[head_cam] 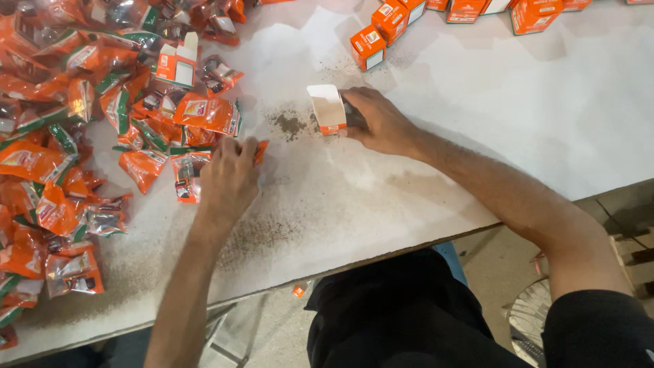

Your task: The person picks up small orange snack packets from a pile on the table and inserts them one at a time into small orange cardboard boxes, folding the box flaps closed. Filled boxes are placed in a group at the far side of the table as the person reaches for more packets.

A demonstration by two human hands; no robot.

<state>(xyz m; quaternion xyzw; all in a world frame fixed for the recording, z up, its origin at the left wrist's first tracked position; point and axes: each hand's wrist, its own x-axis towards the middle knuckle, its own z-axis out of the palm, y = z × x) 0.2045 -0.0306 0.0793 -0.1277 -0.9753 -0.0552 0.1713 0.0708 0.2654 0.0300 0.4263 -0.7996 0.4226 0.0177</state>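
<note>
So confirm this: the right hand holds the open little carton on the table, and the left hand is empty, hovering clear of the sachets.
Not quite. In the head view the left hand is pinching an orange sachet at the pile's edge. The right hand does hold the open carton on the table.

A small orange and white carton (327, 109) lies on its side, its open white flap pointing up and away. An orange plastic sachet (257, 151) lies flat just beside the big heap of similar packets; only its corner is visible.
</note>
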